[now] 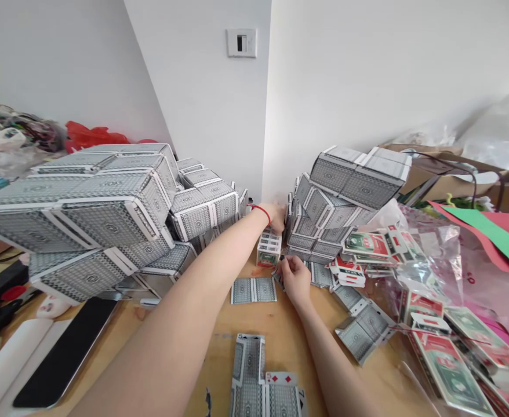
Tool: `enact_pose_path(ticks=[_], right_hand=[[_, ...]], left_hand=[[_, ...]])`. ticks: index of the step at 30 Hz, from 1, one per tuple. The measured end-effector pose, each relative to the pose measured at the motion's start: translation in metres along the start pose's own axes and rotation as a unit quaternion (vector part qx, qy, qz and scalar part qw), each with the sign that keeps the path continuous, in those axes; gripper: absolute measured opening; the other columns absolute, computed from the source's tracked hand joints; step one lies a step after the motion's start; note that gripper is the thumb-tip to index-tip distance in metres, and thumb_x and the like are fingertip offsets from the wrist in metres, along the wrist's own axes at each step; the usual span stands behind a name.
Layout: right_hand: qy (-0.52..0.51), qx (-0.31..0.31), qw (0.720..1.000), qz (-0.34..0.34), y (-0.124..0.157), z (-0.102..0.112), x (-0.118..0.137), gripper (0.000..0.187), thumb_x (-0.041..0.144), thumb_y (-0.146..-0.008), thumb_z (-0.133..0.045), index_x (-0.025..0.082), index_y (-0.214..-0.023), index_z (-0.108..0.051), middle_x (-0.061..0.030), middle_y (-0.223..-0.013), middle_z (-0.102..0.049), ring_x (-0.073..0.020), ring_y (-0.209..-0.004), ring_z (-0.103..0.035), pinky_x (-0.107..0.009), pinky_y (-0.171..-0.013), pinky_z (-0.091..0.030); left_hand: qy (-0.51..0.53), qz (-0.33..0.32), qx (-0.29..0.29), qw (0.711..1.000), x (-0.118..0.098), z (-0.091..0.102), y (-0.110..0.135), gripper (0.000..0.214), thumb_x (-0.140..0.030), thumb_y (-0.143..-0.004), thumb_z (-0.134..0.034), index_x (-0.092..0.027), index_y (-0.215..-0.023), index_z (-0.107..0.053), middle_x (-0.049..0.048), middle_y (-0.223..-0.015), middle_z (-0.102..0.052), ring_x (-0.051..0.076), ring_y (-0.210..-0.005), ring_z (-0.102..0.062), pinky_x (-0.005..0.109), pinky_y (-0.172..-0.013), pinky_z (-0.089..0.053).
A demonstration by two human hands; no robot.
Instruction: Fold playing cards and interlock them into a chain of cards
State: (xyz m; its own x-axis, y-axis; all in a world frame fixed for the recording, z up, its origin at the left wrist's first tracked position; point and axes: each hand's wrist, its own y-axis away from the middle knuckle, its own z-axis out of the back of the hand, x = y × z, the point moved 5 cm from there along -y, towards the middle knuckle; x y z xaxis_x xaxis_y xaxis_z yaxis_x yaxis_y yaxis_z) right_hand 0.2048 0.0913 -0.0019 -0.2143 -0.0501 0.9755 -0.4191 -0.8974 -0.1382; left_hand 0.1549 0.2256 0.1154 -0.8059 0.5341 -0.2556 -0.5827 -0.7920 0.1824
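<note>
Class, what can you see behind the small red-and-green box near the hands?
Beyond the small red-and-green box, the left hand shows near its far edge, with the white wall farther back. The tabletop directly behind is covered from view.

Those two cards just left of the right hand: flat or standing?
Flat: the two cards lie side by side on the table, their patterned backs facing up.

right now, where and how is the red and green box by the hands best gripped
Take the box by its left and right sides, probably from the near side: it is blocky, its front face turned to the wearer, the left hand at its far end.
</note>
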Motion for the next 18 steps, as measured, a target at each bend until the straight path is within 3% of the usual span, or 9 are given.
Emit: enact_pose_path(ticks=[10, 18], right_hand=[[-0.001, 0.001, 1.000, 0.000, -0.001, 0.000, -0.002, 0.024, 0.040, -0.074, -0.046, 0.017, -0.071, -0.053, -0.0005, -0.052, -0.057, -0.0120, -0.043, -0.047, -0.021, -0.042, -0.036], [0.001, 0.003, 1.000, 0.003, 0.000, 0.000, -0.001, 0.024, 0.039, -0.075, -0.046, 0.017, -0.070, -0.054, -0.0007, -0.051, -0.057, -0.0124, -0.044, -0.048, -0.021, -0.042, -0.036]], left_hand=[[-0.177, -0.096, 0.091, 0.975, -0.002, 0.002, -0.012, 0.068, -0.032, -0.048, -0.067, -0.014, -0.111, -0.052, 0.0122, -0.103, -0.060, 0.024, -0.090, -0.056, 0.028, -0.076, -0.045], [-0.213, -0.130, 0.083, 0.965, -0.007, 0.004, -0.016, 0.060, -0.031, -0.047, -0.069, -0.010, -0.102, -0.057, 0.0163, -0.103, -0.061, 0.028, -0.094, -0.054, 0.033, -0.079, -0.044]])
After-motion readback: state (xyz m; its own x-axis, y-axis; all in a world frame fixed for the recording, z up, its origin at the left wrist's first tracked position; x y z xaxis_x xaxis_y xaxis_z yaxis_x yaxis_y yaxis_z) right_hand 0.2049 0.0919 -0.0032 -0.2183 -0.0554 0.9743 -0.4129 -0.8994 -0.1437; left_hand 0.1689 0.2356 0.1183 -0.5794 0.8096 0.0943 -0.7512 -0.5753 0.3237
